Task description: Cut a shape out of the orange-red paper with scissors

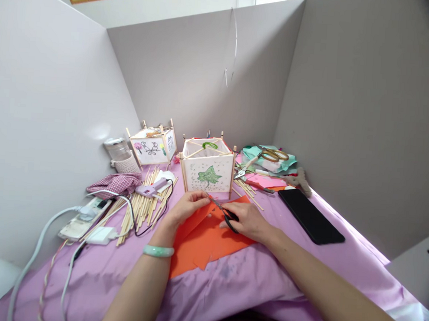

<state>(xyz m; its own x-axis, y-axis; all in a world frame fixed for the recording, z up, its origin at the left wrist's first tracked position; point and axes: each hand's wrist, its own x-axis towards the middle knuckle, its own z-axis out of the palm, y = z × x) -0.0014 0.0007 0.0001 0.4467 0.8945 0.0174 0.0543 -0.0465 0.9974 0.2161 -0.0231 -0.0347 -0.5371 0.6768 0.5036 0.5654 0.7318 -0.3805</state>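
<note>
Across the purple cloth-covered bench (266, 270), could rumple the bright-orange paper (202, 242) at lower centre on loose folds. With left hand (190, 205) pinching its upper edge, right hand (247, 219) closed around small black-handled metal scissors (229, 214), could nick the former through blades pointing so near.

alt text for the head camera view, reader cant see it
A person's right hand holds black-handled scissors over orange paper on purple cloth, left hand near the blades. Behind stands a white box with a green leaf; sticks and a glue gun lie left, a black phone right.
</note>
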